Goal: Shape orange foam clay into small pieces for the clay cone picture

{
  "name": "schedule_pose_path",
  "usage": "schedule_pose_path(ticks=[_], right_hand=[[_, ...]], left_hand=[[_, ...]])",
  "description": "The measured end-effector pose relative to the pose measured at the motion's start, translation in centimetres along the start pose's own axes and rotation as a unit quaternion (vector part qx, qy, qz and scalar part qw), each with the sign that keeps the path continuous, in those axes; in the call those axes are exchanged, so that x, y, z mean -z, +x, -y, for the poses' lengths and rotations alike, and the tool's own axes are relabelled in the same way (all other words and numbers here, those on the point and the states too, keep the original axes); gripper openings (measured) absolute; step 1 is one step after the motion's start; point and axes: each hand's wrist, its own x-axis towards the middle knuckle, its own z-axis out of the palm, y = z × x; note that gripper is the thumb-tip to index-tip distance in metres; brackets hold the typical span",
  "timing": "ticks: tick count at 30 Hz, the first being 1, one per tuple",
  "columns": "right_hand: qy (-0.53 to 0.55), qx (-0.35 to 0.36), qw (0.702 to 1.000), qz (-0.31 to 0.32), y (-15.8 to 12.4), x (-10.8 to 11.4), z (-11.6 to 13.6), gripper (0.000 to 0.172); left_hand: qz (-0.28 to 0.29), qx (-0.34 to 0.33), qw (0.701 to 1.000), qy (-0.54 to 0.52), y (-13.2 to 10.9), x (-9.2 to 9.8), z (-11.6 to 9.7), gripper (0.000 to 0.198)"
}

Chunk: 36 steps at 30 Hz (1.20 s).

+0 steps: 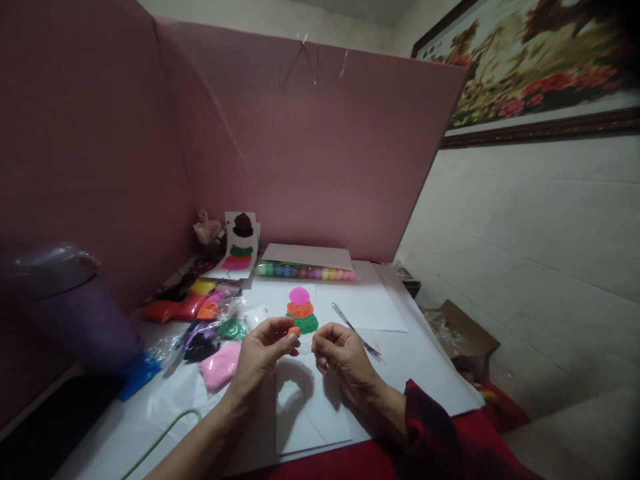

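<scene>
The left hand [267,343] is pinching an orange piece [295,331] at its fingertips, just left of the right hand [345,355], whose fingertips are bunching together, any grip unclear. Too firm a pinch would be risking dents in the soft-looking piece. Beyond the hands, a pink panel [310,167] is backing the white surface [430,373].

Left forearm [215,423] bare, in from 7 o'clock, aimed toward 1. Left hand [273,340]: thumb and index drawn into pinch, other fingers curled below. Right sleeve [430,423] dark, red-and-black, at 5 o'clock; right wrist [390,403] bare past cuff, aimed between 10 and 11. Right hand [340,350]: thumb against bent index, remaining fingers folded. Hands near, not touching, fingertips facing.
</scene>
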Motion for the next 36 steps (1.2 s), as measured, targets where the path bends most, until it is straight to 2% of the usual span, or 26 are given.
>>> schedule_pose_path(ticks=[6, 11, 16, 19, 23, 25, 28, 31, 34, 36], right_hand=[[-0.048, 0.017, 0.999, 0.012, 0.2, 0.4, -0.2, 0.021], [-0.086, 0.019, 0.996, 0.028, 0.3, 0.7, -0.5, 0.021], [-0.118, 0.053, 0.991, 0.031, 0.1, 0.6, -0.6, 0.016], [-0.128, 0.065, 0.989, 0.040, 0.0, 0.6, -0.8, 0.014], [-0.151, 0.076, 0.985, 0.036, -0.1, 0.7, -0.8, 0.011], [-0.196, 0.115, 0.974, 0.015, -0.3, 0.6, -0.7, 0.016], [-0.291, 0.192, 0.937, 0.010, -0.5, 0.5, -0.3, 0.032], [-0.338, 0.233, 0.911, 0.035, -0.7, 0.3, 0.0, 0.025], [-0.345, 0.251, 0.904, 0.037, -0.7, 0.2, 0.2, 0.018], [-0.348, 0.254, 0.901, 0.045, -0.8, 0.2, 0.2, 0.018]], left_hand=[[0.057, -0.007, 0.997, 0.049, -0.3, 0.1, 0.0, 0.020], [0.108, -0.073, 0.983, 0.127, -0.5, -0.1, 0.1, 0.015], [0.085, -0.075, 0.985, 0.130, -0.6, -0.2, -0.1, 0.016], [0.107, -0.085, 0.979, 0.149, -0.5, 0.0, 0.0, 0.011], [0.086, -0.053, 0.989, 0.107, -0.1, 0.2, 0.3, 0.013], [0.077, -0.030, 0.994, 0.066, 0.1, 0.3, 0.4, 0.015], [0.099, -0.007, 0.994, 0.056, 0.1, 0.2, 0.5, 0.014], [0.113, -0.002, 0.989, 0.095, -0.2, -0.1, 0.3, 0.018], [0.081, -0.004, 0.989, 0.122, -0.3, -0.2, 0.1, 0.024], [0.082, 0.003, 0.988, 0.129, -0.2, -0.1, 0.2, 0.025]])
